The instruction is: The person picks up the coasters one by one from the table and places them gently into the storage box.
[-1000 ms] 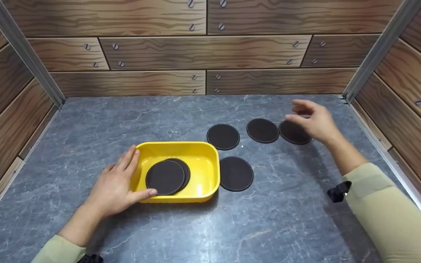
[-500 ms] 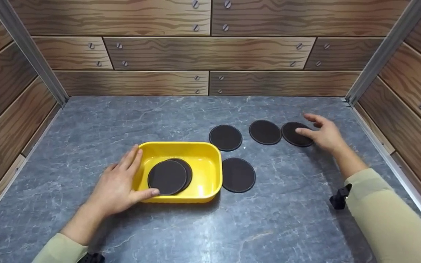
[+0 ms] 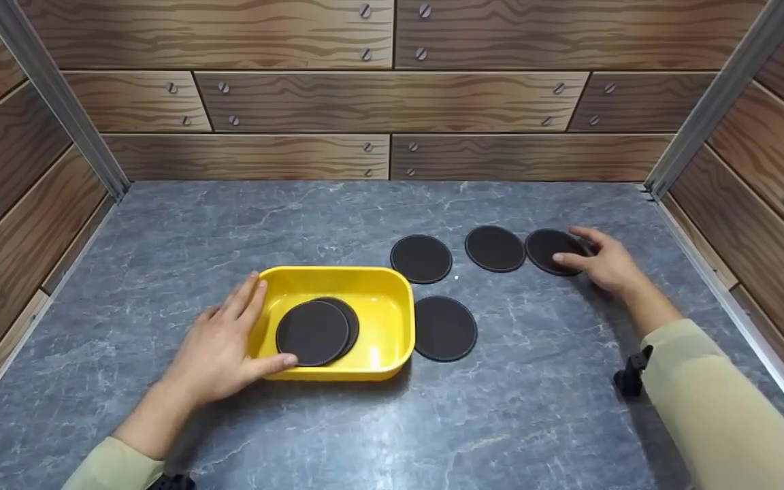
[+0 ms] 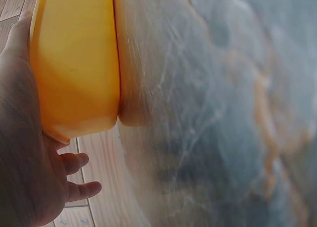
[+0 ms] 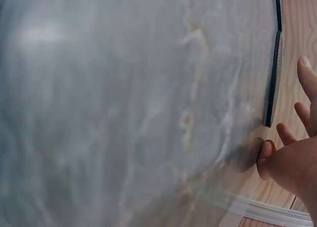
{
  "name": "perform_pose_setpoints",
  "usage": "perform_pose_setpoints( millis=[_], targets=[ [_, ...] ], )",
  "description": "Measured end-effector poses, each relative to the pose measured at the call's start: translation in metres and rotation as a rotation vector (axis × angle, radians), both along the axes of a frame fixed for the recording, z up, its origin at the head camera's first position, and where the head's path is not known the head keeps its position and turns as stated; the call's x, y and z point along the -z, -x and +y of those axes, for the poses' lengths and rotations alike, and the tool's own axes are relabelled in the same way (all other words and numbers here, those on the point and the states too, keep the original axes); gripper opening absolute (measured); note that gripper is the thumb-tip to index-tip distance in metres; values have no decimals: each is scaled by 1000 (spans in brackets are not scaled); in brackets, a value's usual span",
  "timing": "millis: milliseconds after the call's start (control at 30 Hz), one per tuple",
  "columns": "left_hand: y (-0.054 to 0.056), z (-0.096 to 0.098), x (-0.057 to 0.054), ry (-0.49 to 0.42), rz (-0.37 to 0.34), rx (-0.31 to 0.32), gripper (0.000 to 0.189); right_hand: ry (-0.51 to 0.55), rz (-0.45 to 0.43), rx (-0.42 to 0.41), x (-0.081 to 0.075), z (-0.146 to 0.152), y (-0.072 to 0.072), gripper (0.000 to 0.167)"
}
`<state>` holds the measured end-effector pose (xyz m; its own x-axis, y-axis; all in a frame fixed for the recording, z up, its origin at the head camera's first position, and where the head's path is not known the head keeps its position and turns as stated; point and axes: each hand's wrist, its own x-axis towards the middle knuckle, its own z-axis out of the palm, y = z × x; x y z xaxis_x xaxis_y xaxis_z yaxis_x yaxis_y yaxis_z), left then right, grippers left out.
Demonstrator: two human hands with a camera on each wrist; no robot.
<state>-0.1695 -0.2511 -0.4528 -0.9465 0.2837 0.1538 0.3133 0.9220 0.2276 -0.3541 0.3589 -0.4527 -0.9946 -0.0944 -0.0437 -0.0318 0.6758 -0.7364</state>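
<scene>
My left hand [image 3: 215, 347] rests on the left end of a yellow tray [image 3: 382, 289], its fingers along the side and its thumb over the front rim. In the left wrist view two fingers stretch out past the yellow wall [image 4: 79, 63]. Two round black coasters with stitched edges [image 3: 310, 333] overlap inside the tray. My right hand [image 3: 606, 262] is at the rightmost coaster [image 3: 548, 252], thumb over its face and fingers spread around its far right edge. That coaster lies flat, its right edge partly hidden. In the right wrist view its fingers [image 5: 286, 134] are parted.
Another coaster [image 3: 494, 249] lies edge to edge with the rightmost one. One more [image 3: 421, 258] is behind the tray's right corner, and another [image 3: 445, 329] lies against its right side. Wood-patterned walls [image 3: 392, 102] enclose the grey marbled table [image 3: 392, 435].
My right hand has come down and toward me, from above the rightmost coaster to its right edge. The left hand stays on the tray.
</scene>
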Motion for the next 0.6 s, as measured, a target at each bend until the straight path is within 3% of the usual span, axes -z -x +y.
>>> perform_pose_setpoints(
  millis=[300,600],
  targets=[
    [1,0,-2,13,-8,-3,122,95,-85,-33,4,-1,3,96],
    [1,1,0,1,-9,-5,122,93,-95,-54,6,-2,4,99]
  ],
)
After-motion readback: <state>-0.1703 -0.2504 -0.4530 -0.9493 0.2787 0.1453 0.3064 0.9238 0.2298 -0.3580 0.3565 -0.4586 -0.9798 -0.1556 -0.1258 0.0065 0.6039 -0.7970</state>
